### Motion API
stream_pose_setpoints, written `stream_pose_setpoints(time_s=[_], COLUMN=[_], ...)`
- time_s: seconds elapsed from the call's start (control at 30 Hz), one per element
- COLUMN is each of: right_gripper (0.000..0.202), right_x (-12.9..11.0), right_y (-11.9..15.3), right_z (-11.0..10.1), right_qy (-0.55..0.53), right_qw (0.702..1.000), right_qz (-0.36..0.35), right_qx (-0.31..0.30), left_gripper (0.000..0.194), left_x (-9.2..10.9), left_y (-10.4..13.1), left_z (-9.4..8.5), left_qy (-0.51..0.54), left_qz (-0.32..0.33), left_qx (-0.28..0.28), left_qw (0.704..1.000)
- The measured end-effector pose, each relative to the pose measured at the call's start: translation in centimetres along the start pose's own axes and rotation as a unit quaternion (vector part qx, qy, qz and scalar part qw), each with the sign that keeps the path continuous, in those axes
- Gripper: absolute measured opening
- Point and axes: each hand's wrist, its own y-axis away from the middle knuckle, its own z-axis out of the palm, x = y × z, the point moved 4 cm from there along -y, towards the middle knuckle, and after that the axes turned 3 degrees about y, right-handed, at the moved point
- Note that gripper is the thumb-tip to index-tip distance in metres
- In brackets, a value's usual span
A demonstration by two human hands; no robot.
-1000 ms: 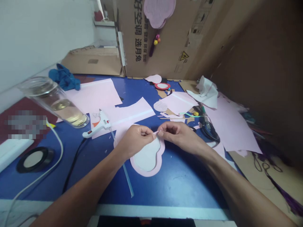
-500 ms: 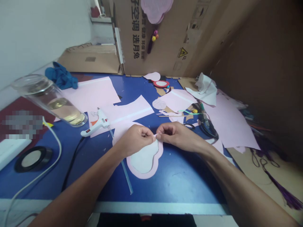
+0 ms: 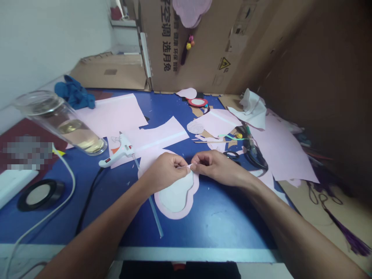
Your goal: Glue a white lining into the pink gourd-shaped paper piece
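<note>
A pink scalloped paper cutout [image 3: 174, 214] with a smaller white piece [image 3: 173, 197] of similar outline on it is in front of me. My left hand [image 3: 166, 171] pinches its upper edge, covering part of the left side. Right beside it, my right hand [image 3: 209, 166] is closed on the same edge, thumb and fingertip together, almost touching the left fingers. Partly under my left hand lies another pink paper piece [image 3: 148, 155]. A clear glue stick [image 3: 156, 217] extends below my left wrist, apart from the cutout.
A white glue gun [image 3: 117, 154] with a black cord lies left of my hands, near a tilted-looking glass of pale liquid [image 3: 78, 131]. Black tape [image 3: 40, 195] sits at left. Pink sheets [image 3: 285, 151], scissors [image 3: 255, 155] and paper scraps lie right. Cardboard [image 3: 203, 73] stands behind.
The cutout has shifted very slightly with the fingers. Both hands keep their pinch on its upper edge; little else differs.
</note>
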Motion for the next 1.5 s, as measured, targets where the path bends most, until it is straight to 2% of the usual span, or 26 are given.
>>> stream_pose_setpoints(time_s=[0.1,0.2,0.27,0.37,0.43,0.5,0.57,0.63,0.73,0.8,1.3,1.5], right_gripper=[0.029,0.027,0.027,0.029,0.028,0.027,0.025,0.022,0.02,0.02,0.019,0.019], right_x=[0.2,0.6,0.9,1.5,1.8,2.0,2.0,1.9,1.6,1.4,0.3,-0.2], right_y=[0.0,-0.1,-0.3,-0.6,-0.7,-0.8,-0.9,-1.0,-1.2,-1.2,-1.2,-1.1], right_z=[0.0,-0.2,-0.4,-1.0,-1.2,-1.3,-1.2,-1.1,-1.0,-0.9,-0.3,0.0], right_qy=[0.01,0.018,0.021,0.021,0.017,0.017,0.029,0.053,0.107,0.141,0.245,0.288], right_qw=[1.0,0.999,0.997,0.992,0.989,0.987,0.985,0.983,0.978,0.972,0.95,0.937], right_qz=[0.011,0.027,0.033,0.042,0.05,0.057,0.065,0.07,0.072,0.077,0.093,0.098], right_qx=[0.017,0.038,0.063,0.115,0.14,0.151,0.156,0.159,0.166,0.171,0.169,0.175], left_gripper=[0.017,0.016,0.015,0.016,0.018,0.021,0.026,0.029,0.031,0.032,0.028,0.029], left_x=[0.1,0.3,0.6,0.9,1.1,1.6,1.9,2.0,1.9,1.7,1.0,0.8], left_y=[0.0,-0.1,-0.1,0.0,0.1,0.4,0.8,1.1,1.6,1.7,1.6,1.7], left_z=[-0.5,-1.5,-2.3,-3.0,-3.0,-2.6,-1.5,-0.2,1.4,2.0,3.6,4.1], left_qy=[0.002,-0.001,0.0,0.001,-0.05,-0.144,-0.244,-0.32,-0.391,-0.416,-0.434,-0.455], left_qz=[0.009,0.018,0.034,0.056,0.095,0.165,0.234,0.281,0.316,0.323,0.281,0.284], left_qx=[0.033,0.099,0.148,0.184,0.199,0.205,0.179,0.126,0.053,0.033,0.021,0.031], left_qw=[0.999,0.995,0.988,0.981,0.974,0.954,0.924,0.896,0.862,0.85,0.856,0.844])
